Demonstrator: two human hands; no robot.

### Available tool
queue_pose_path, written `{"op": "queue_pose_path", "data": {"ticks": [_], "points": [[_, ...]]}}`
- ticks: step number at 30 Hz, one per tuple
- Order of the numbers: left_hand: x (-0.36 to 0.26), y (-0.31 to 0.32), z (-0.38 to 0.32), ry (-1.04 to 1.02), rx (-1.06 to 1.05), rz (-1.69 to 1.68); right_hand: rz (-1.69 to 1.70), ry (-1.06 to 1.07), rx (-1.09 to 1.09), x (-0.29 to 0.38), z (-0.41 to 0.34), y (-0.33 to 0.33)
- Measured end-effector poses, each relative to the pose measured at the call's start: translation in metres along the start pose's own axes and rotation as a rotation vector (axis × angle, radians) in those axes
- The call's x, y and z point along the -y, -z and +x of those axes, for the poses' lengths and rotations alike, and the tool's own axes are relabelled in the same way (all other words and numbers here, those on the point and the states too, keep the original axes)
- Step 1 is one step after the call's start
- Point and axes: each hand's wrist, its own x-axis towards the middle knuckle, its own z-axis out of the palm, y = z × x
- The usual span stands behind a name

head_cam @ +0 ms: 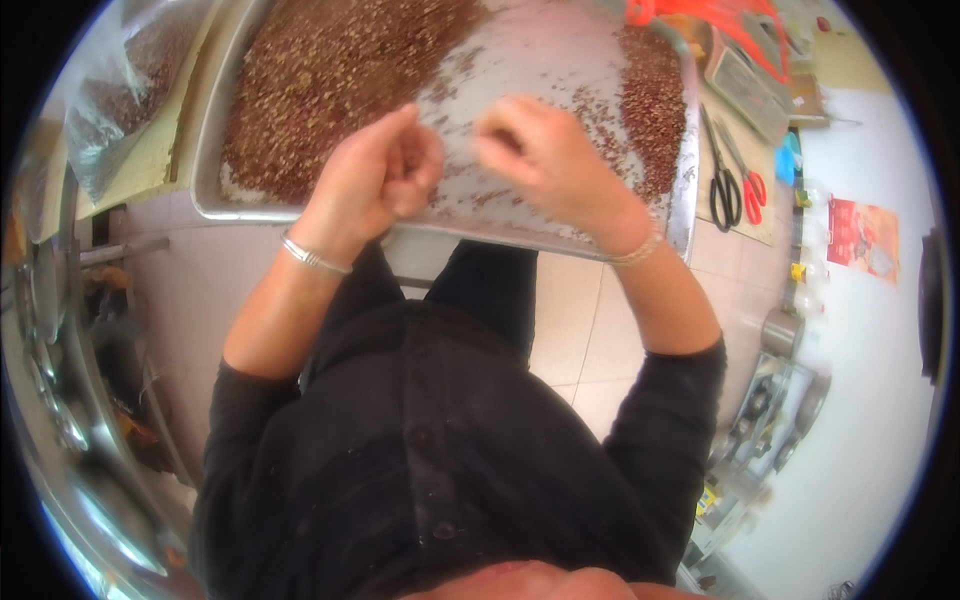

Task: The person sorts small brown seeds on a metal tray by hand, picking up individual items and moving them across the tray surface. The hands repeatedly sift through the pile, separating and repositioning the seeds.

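Note:
A wide metal tray [206,150] lies before me. Reddish-brown dried bits that look like peppercorn husks [330,90] form a large heap on its left side. A narrower heap [654,112] runs along the right wall, with scattered bits on the pale tray floor between. My left hand [390,169], a silver bangle at its wrist, hovers by the near edge of the large heap, fingers curled in. Across from it, my right hand [536,146] is over the tray's middle with fingers bent toward the thumb. Blur and the curled fingers hide whether either holds any bits.
Right of the tray, black-handled scissors [724,199] and red-handled scissors [754,196] lie on a board near a clear plastic box [746,90]. An orange-red plastic bag [720,15] overlaps the far right corner. A clear bag of similar bits [112,112] stands at left.

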Motion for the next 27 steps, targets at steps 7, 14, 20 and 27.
{"op": "queue_pose_path", "data": {"ticks": [7,14,20,27], "points": [[-0.004,0.002,0.001,0.002,-0.016,-0.222,-0.187,0.267,-0.169,0.005,0.020,-0.028],[-0.004,-0.005,0.000,-0.042,-0.049,-0.246,-0.433,0.479,0.053,-0.060,-0.025,-0.020],[-0.002,0.008,-0.001,-0.046,0.027,-0.239,-0.903,0.373,-0.113,-0.120,-0.049,0.037],[-0.001,0.003,0.001,-0.048,0.010,-0.231,-0.962,0.134,-0.465,-0.133,-0.042,0.071]]}}
